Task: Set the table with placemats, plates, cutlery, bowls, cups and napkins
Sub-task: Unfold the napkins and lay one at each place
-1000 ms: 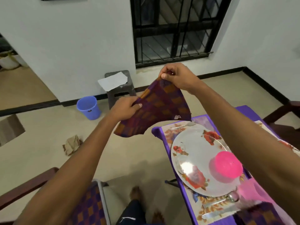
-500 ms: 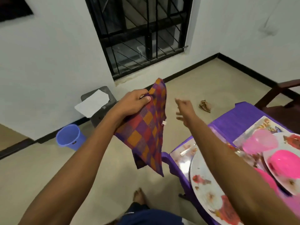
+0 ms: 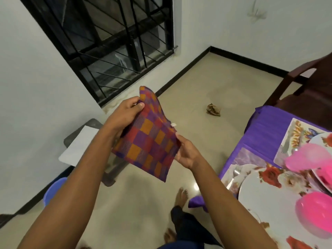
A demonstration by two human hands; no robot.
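A left hand (image 3: pixel 124 115) pinched the top of a checked napkin (image 3: pixel 149 141) held over the floor, a right hand (image 3: pixel 186 152) gripped its side edge, and beside them stood a purple-clothed table (image 3: pixel 265 128) bearing, blurrily, what looked like pink bowls (image 3: pixel 316 211).

Bare forearms, bare feet (image 3: pixel 180 195), dark trousers (image 3: pixel 188 229) with white marking

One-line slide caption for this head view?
Both hands, left hand and right hand, hold a checked napkin in the air beside the partly set table.
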